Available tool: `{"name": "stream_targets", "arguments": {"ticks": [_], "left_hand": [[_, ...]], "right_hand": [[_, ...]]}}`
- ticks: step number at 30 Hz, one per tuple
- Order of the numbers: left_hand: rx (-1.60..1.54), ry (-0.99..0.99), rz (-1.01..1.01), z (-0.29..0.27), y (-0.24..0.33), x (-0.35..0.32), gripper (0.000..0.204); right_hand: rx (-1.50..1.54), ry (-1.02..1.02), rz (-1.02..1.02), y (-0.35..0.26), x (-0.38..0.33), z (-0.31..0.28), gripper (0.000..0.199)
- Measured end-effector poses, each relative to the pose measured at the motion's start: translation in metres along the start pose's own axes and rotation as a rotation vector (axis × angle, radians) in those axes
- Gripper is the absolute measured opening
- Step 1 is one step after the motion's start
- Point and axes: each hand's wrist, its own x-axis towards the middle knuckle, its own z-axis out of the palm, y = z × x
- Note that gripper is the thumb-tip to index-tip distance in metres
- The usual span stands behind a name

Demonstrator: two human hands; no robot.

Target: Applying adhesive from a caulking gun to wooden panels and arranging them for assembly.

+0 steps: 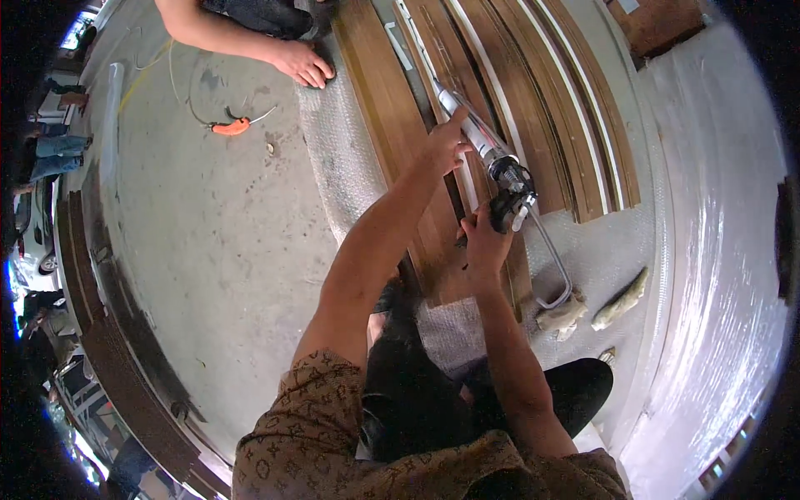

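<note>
Planks [392,125] of brown wood lie side by side in front of you on a sheet of bubble wrap [333,158] spread over the concrete floor [217,250], and you hold a caulking gun [487,150] over them with both hands. Your right hand [485,246] is closed around the black grip and trigger at the near end of the gun, fingers curled tight on it, with the bent metal push rod [557,267] sticking out past your wrist toward you. Your left hand [446,142] rests against the silver tube further up, fingers together and laid along its side, steadying it; whether the thumb wraps under the tube you cannot tell. The gun lies at a slant, its nozzle pointing away from you along a pale strip [421,46] between two planks. More planks with white edges [550,92] are stacked just to the right. Two dirty work gloves [592,308] lie on the bubble wrap near your right knee. At the top, another person's hand [304,65] presses flat, fingers spread, on the edge of the wrap beside the leftmost plank. An orange-handled tool [231,127] with a loop of cord lies on the floor well to the left.
</note>
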Motion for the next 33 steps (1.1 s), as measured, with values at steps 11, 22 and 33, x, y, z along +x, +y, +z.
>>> {"name": "stream_targets", "arguments": {"ticks": [11, 22, 33], "left_hand": [[0.101, -0.185, -0.015, 0.000, -0.041, -0.024, 0.081], [0.087, -0.117, -0.060, 0.005, -0.085, -0.054, 0.049], [0.060, -0.382, -0.046, 0.005, -0.130, -0.083, 0.046]], "right_hand": [[-0.019, -0.014, 0.048, 0.019, -0.036, -0.060, 0.014], [-0.356, -0.034, 0.129, -0.029, -0.090, -0.093, 0.013], [-0.359, -0.057, 0.096, 0.002, -0.143, -0.154, 0.011]]}}
